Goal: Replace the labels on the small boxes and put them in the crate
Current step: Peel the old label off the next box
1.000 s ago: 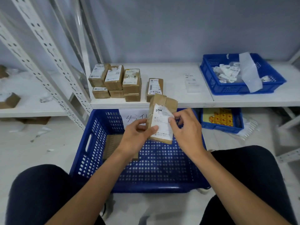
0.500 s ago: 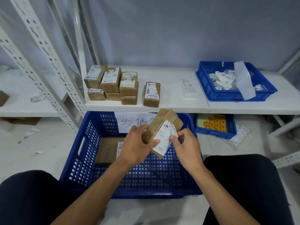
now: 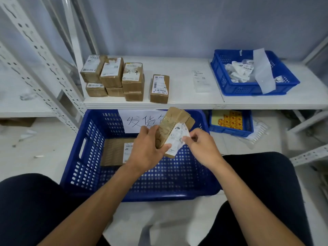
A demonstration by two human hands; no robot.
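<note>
My left hand (image 3: 147, 150) grips a small brown cardboard box (image 3: 174, 121), tilted, above the big blue crate (image 3: 85, 157). A white label (image 3: 175, 139) lies on the box's near face, partly lifted. My right hand (image 3: 202, 146) pinches the label's right edge between thumb and fingers. A flat brown box with a white label (image 3: 115, 151) lies on the crate floor at the left. Several more small labelled boxes (image 3: 113, 75) stand stacked on the white shelf (image 3: 177, 102), with a single one (image 3: 159, 88) to their right.
A blue basket (image 3: 230, 86) of crumpled labels and a backing strip sits on the shelf at right. A label sheet (image 3: 200, 80) lies mid-shelf. A smaller blue basket with yellow stickers (image 3: 230, 121) stands under the shelf. My knees flank the crate. A perforated rack post (image 3: 44, 68) rises at left.
Both hands and the box have come down from shelf height to over the crate. The box has tilted, and the label's right edge has lifted further off its face.
</note>
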